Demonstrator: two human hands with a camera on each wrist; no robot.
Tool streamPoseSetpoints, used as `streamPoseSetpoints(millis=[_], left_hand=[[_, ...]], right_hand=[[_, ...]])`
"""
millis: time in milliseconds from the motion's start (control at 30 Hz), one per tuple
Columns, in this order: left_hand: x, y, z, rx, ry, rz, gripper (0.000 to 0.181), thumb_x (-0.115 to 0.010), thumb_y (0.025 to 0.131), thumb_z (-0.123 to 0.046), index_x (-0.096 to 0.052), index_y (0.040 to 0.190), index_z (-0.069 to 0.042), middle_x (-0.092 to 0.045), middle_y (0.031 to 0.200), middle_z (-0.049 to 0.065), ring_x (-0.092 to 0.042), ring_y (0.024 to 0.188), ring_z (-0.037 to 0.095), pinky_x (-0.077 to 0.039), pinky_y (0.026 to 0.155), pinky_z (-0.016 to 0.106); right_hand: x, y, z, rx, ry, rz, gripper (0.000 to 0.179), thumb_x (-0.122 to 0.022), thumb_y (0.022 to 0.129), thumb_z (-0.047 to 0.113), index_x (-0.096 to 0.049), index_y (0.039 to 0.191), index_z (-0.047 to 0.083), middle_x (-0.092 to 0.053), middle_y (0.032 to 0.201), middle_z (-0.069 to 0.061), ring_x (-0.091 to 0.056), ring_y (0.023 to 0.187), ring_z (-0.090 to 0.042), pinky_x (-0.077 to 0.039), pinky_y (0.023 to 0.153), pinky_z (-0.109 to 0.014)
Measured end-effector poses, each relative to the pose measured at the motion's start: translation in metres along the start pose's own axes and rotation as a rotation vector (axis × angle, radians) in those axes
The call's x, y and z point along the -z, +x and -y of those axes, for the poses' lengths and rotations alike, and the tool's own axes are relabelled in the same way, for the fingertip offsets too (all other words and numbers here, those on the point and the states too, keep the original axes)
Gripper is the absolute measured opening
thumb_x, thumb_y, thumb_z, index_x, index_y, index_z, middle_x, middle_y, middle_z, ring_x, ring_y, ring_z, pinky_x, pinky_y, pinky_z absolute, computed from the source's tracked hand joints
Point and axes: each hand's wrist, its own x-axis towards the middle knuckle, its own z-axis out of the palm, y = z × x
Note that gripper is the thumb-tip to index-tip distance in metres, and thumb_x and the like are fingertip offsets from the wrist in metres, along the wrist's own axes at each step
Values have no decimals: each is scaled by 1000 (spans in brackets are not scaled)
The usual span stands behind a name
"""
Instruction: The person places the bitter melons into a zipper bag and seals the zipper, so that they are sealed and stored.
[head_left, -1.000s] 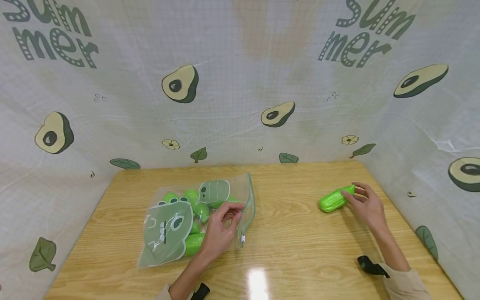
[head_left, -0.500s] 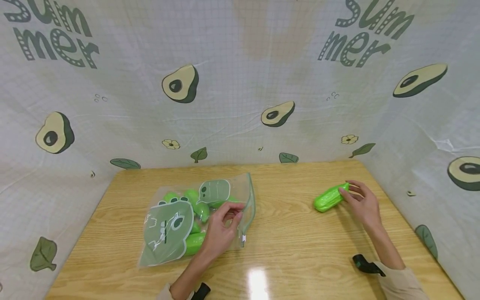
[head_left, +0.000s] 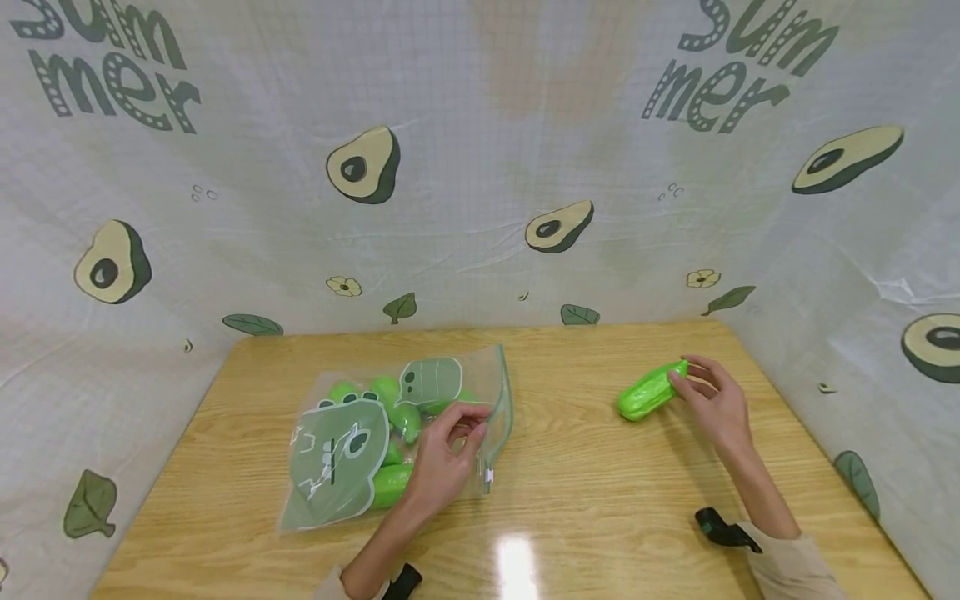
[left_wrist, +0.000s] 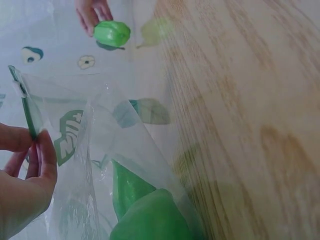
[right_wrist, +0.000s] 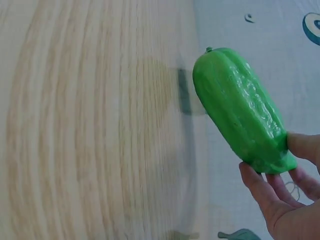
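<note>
My left hand pinches the green-edged mouth of a clear zip bag printed with a green dinosaur. Several green toy vegetables lie inside it, partly hidden by the print and the hand. Over on the right, my right hand holds a shiny green toy bitter melon by its tapered end, thumb on one side and fingers on the other. Its blunt, stemmed end points left, toward the bag. In the right wrist view the bitter melon is raised off the table, tilted, its ridged, bumpy skin visible.
A white slider sits at the near end of the bag's zip. The wooden table spreads between the two hands. Behind and at both sides rises a pale cloth printed with avocados and leaves.
My right hand has carried the toy bitter melon a short way left, toward the bag. The left hand stays at the bag's edge with no clear movement.
</note>
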Motion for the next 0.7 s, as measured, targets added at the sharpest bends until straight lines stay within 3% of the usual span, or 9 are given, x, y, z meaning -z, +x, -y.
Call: streamPoseSetpoints(millis=[700], left_hand=[[-1,0,2,-7,3,4,21,-63,98,6,-69,116,-4,-67,110,5,-65,98,21,-60,89,28]], right_hand=[[-29,0,25,24,133,17,50,-70,100,23,-54,142,3,-57,134,-18,-61,98,9,-56,79,-10]])
